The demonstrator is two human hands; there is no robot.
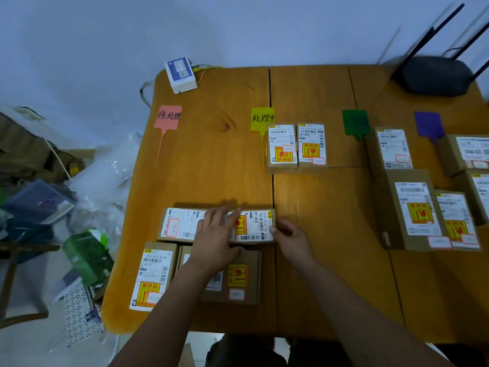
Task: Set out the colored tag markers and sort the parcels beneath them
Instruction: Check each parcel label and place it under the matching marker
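Wooden surface [317, 234] from above, with four coloured tags in a row across the far part. From left to right: pink tag [167, 117] with handwriting, yellow tag [262, 119] with handwriting, green tag [355, 122], purple tag [428, 125].

No parcels below the pink tag. Just below the yellow tag, side by side and touching: small parcel [281, 148] and its twin [311, 147], both with red-and-yellow stickers. Below the green tag: slim parcel [391, 149], then big parcel [408, 210] nearer the person, with side parcel [456, 221] against its right. Below the purple tag, partly cut off by the frame: edge parcel [468, 154] and lower edge parcel [481, 192].

Near the front-left corner, four unsorted parcels close together: long parcel [174, 225] and handled parcel [254, 226] behind, corner parcel [156, 276] and flat parcel [238, 279] in front.

Left hand [214, 239] palm down, fingers straight, flat on top of the handled parcel. Right hand [291, 239] with fingertips against that parcel's right end; pinching or only touching, impossible to tell.

At the far edge: white box [181, 75] on the left, black router [436, 75] with antennas on the right. On the floor to the left: plastic bags [105, 165] and other clutter.
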